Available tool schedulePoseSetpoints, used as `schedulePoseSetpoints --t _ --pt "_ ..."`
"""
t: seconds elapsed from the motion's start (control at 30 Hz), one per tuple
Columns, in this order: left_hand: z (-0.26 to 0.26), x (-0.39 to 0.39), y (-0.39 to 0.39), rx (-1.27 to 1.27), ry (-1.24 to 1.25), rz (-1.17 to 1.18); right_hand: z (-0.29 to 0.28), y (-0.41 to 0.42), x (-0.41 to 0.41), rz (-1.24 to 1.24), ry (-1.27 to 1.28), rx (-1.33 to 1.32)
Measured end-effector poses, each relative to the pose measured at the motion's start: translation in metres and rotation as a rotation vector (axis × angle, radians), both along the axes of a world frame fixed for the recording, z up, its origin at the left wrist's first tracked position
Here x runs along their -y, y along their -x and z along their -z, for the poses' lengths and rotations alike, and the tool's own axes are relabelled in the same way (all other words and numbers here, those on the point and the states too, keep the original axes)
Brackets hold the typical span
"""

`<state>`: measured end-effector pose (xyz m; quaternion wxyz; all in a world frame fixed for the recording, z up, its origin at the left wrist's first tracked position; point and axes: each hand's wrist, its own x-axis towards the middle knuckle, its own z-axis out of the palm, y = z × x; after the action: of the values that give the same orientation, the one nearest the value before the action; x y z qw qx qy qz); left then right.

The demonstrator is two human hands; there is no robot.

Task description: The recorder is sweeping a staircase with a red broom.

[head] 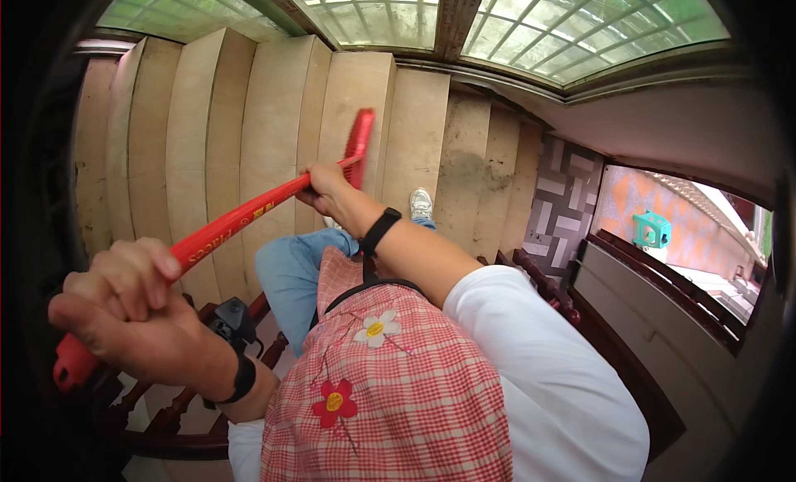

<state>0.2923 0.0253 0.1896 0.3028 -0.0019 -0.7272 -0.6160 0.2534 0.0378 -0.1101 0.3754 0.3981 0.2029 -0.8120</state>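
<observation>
A red broom slants across the view, its long handle [233, 224] bearing yellow writing. My left hand [127, 301] is wrapped around the handle near its capped end at lower left. Farther down, close to the head, my right hand [324, 188] grips the same handle. The bristled broom head [360, 140], slightly blurred, is over a beige tiled stair tread [353, 77]; whether the bristles touch it I cannot tell. Below the right hand, one white shoe [421, 203] stands on a step, and the other is mostly hidden by that hand and my knee.
Tiled steps [267, 96] run across the view, with dark stains [469, 171] on the right ones. Gridded windows [535, 31] line the far side. A dark wooden railing [168, 413] runs beside me, near a black device [233, 320]. Patterned floor [559, 196] and a teal stool [652, 229] lie to the right.
</observation>
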Motion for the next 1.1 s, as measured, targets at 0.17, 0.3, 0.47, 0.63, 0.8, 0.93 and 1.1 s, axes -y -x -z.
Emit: schedulePoseSetpoints --t 0.17,0.3,0.47,0.63,0.8,0.93,1.1 --pt "-0.01 0.063 -0.019 0.0 -0.316 0.255 -0.039 -0.023 -0.038 0.064 -0.141 -0.008" --pt "-0.033 0.05 -0.058 -0.085 -0.284 0.331 -0.056 -0.029 -0.033 -0.057 -0.194 -0.046" --pt "-0.02 -0.021 -0.052 -0.206 0.169 0.186 -0.04 -0.016 -0.003 -0.027 0.17 -0.083" --pt "0.005 -0.002 -0.033 -0.051 0.032 0.291 0.001 -0.02 -0.035 0.012 -0.032 -0.006" --pt "-0.002 0.044 -0.037 0.004 -0.294 0.452 -0.032 -0.044 -0.084 0.155 -0.062 0.111" --pt "-0.011 0.061 -0.043 -0.134 -0.217 1.199 -0.039 -0.028 -0.085 0.15 0.066 -0.026" --pt "0.004 0.04 -0.054 -0.084 0.097 0.774 -0.036 0.037 -0.065 0.244 0.175 -0.068"
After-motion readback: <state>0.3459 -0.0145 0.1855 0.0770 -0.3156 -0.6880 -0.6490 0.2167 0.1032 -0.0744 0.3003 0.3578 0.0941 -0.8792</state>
